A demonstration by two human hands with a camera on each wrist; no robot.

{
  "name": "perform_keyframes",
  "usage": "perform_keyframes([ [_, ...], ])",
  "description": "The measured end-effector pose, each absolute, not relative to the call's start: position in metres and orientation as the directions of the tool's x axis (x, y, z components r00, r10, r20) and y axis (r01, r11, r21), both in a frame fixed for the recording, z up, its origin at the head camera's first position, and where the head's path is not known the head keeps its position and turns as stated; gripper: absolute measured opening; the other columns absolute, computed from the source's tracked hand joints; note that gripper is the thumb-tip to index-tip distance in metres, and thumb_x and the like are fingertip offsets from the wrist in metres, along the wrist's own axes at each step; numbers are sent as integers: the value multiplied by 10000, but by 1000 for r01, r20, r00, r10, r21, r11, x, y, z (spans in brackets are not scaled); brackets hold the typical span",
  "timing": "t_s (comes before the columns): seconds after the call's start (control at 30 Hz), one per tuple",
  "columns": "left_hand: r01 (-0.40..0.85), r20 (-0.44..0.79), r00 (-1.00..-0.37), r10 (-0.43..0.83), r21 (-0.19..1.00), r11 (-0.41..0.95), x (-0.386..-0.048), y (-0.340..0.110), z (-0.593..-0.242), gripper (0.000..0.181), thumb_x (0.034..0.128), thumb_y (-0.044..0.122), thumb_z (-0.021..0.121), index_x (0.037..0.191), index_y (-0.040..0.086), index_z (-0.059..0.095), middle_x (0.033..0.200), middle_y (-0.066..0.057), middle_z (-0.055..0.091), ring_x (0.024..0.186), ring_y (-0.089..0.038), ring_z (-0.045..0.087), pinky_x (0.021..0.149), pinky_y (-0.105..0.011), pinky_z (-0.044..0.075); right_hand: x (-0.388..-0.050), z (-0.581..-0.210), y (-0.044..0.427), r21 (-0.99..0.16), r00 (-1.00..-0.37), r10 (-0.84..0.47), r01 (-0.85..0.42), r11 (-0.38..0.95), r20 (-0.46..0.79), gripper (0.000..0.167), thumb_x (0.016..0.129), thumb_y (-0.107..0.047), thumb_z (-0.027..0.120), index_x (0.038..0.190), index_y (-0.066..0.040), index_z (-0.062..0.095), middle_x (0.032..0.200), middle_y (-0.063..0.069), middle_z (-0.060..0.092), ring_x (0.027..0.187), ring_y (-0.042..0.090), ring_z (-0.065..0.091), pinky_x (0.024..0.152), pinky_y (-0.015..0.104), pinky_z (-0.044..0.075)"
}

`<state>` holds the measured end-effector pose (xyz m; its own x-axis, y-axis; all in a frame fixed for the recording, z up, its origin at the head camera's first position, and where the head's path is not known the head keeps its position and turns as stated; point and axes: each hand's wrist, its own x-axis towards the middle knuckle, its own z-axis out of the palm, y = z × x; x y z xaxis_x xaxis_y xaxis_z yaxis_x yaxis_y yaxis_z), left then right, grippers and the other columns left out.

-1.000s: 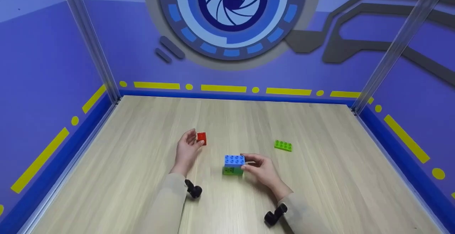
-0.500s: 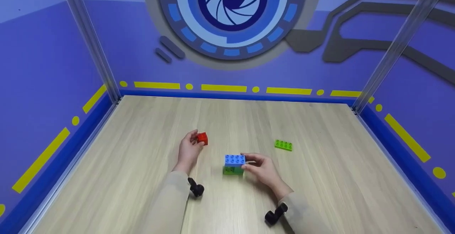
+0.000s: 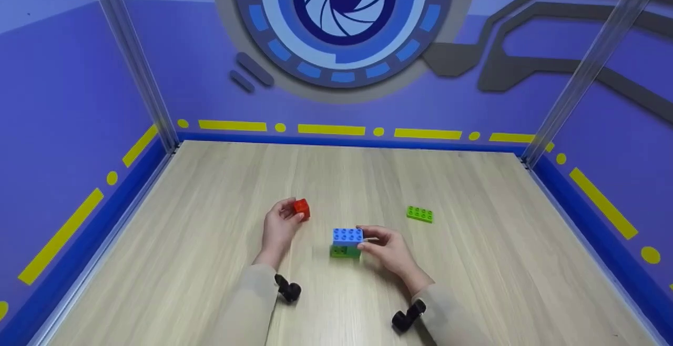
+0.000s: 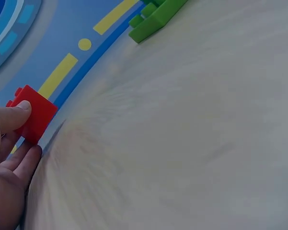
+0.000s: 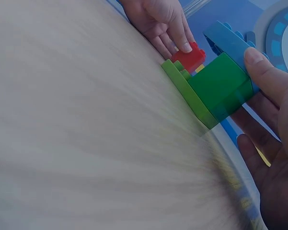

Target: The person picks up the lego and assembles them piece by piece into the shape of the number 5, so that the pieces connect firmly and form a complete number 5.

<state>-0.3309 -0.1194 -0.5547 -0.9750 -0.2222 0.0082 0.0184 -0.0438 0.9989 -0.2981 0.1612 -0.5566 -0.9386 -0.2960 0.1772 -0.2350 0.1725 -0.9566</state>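
Observation:
My left hand (image 3: 278, 230) pinches a red toy building brick (image 3: 301, 207) between thumb and fingers. In the left wrist view the red brick (image 4: 37, 115) is tilted, its studs facing left. To the right, my right hand (image 3: 391, 254) holds the blue studded brick (image 3: 347, 236) at its right end. That blue brick tops a stack: under it is a dark green block (image 5: 223, 86), and at the base a light green plate (image 5: 184, 91). The blue brick overhangs the part of the base where bare studs show. A gap separates the red brick from the stack.
Another light green studded plate (image 3: 420, 214) lies flat on the wooden table (image 3: 473, 283), to the right of and beyond the stack. Blue-purple panels (image 3: 336, 109) wall the table at the back and both sides. Each sleeved wrist carries a small black camera (image 3: 288, 289).
My left hand has turned the red brick, so more of its side shows, and has brought it slightly nearer and rightward. My right hand and the stack keep their place.

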Motion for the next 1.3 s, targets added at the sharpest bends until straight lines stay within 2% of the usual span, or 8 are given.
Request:
perform_keyframes([
  [0.17,42,22,-978,-209,995,-93,-323,-117,-553,472,905,-114,690,1359,-52,578,1396,-308,584,1306,-418,582,924,-350,625,-297,-555,161,-956,-943,-290,-225,190,165,432,888,-127,807,1276,24,694,1234,226,723,1046,116,707,920,170,558],
  [0.43,81,65,-977,-202,994,-72,-310,-114,-549,483,883,-118,711,1346,-29,605,1394,-261,611,1309,-389,602,948,-234,589,-298,-556,162,-957,-944,-288,-219,192,159,418,883,-110,807,1260,35,696,1251,236,714,1068,133,708,936,183,557],
  [0.73,102,82,-983,-165,988,-115,-300,-113,-544,533,906,-86,709,1418,-19,576,1429,-270,591,1313,-401,603,958,-216,581,-299,-558,161,-959,-950,-276,-205,196,147,429,877,-100,806,1271,23,691,1237,245,715,1126,357,705,937,169,552],
  [0.83,104,84,-984,-160,987,-123,-297,-111,-543,521,912,-77,707,1415,-37,576,1438,-280,583,1321,-404,596,965,-213,577,-299,-558,161,-957,-950,-276,-205,203,145,432,877,-111,809,1273,18,693,1237,241,717,1121,342,708,930,167,555],
  [1.0,113,93,-981,-169,987,-116,-295,-108,-541,471,900,-72,724,1359,-45,620,1407,-273,612,1319,-389,602,984,-211,566,-299,-558,160,-957,-947,-283,-213,196,153,430,882,-107,808,1271,35,692,1245,240,717,1088,239,713,917,175,560],
  [1.3,125,117,-986,-120,990,-64,-290,-102,-534,437,897,12,769,1319,7,656,1364,-203,663,1278,-308,643,1012,-224,558,-298,-556,161,-955,-950,-273,-213,209,152,433,879,-120,812,1271,22,696,1220,233,726,1095,283,714,925,166,546],
])
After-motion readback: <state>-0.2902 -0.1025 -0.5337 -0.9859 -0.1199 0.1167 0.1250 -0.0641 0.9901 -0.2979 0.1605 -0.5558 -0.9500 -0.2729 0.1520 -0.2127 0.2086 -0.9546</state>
